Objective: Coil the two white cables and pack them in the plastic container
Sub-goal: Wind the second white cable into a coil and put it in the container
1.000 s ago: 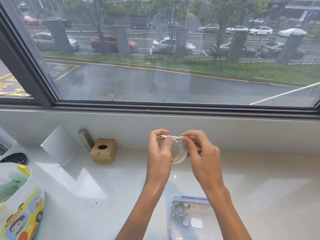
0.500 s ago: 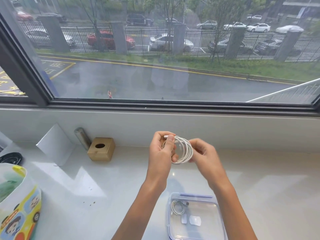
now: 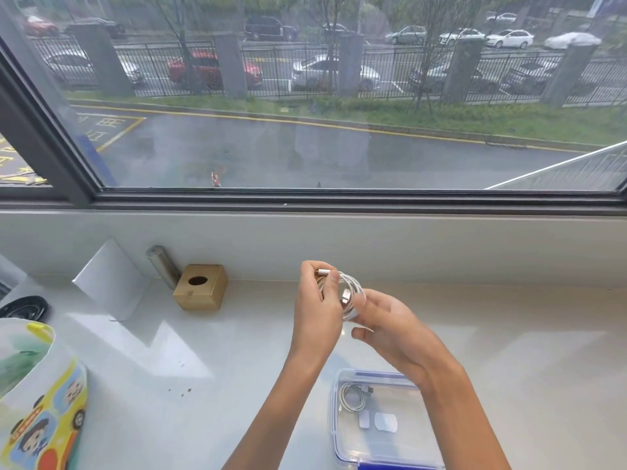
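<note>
Over the pale surface, fingers of the left hand pinch the coiled white cable against unwinding while those of the right hand curl round it.

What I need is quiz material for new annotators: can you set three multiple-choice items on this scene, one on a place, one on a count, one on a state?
1. Where is the plastic container?
A) on the white sill, near the person
B) on a chair
C) on a shelf

2. How many cables lie inside it?
A) none
B) one
C) three

3. The left hand and right hand hold the second cable. It is:
A) stretched straight
B) coiled in loops
C) knotted round a wrist

Key: 1A, it rests on the sill below the forearms. 2B, a single packed cable lies coiled inside. 3B, white loops show between the fingers.
</note>
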Demonstrator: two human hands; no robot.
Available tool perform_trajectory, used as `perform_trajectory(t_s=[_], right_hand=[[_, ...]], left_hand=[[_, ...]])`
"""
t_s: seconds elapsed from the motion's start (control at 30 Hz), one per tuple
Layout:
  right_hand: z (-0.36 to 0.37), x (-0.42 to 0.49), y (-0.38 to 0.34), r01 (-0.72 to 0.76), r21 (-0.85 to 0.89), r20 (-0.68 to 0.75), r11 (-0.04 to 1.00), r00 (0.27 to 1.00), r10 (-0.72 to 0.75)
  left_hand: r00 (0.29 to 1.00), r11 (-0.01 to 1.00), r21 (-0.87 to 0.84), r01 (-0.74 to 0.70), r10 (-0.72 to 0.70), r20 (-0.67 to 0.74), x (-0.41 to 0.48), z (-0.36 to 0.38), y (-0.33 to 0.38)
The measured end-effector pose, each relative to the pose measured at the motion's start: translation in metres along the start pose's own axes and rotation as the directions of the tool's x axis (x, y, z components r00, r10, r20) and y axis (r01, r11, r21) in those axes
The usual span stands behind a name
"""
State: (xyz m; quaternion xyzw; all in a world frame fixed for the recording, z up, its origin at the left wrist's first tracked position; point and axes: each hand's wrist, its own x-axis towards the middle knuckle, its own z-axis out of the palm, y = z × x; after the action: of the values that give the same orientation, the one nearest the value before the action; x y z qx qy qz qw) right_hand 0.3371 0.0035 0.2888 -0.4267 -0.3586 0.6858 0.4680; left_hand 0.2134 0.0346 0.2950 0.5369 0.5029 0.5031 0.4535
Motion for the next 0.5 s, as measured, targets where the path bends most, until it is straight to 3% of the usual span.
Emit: perform_trajectory(t_s=[0.13,0.27,0.37,0.5], right_hand=[[0.009,0.000,0.002,0.087,-0.110,-0.024,0.990,0.996,-0.091],[0.009,-0.001,0.003,0.113,-0.189,-0.162,0.976,0.976,-0.144],[0.019,0.001,0.010,0.087,-0.496,-0.392,0.864,0.866,-0.312],[0.034,-0.001,0.015,0.093,-0.766,-0.435,0.636,0.653,-0.620]], left_hand=[[0.997,0.991,-0.111,0.077,-0.075,0.018,-0.001,0.002,-0.005],[0.999,0.998,-0.059,0.036,-0.037,-0.011,-0.002,0.002,-0.006],[0.998,0.998,0.018,-0.066,0.067,-0.013,-0.007,0.004,-0.001],[0.984,0.983,0.062,-0.174,0.176,-0.026,-0.017,0.009,0.009]])
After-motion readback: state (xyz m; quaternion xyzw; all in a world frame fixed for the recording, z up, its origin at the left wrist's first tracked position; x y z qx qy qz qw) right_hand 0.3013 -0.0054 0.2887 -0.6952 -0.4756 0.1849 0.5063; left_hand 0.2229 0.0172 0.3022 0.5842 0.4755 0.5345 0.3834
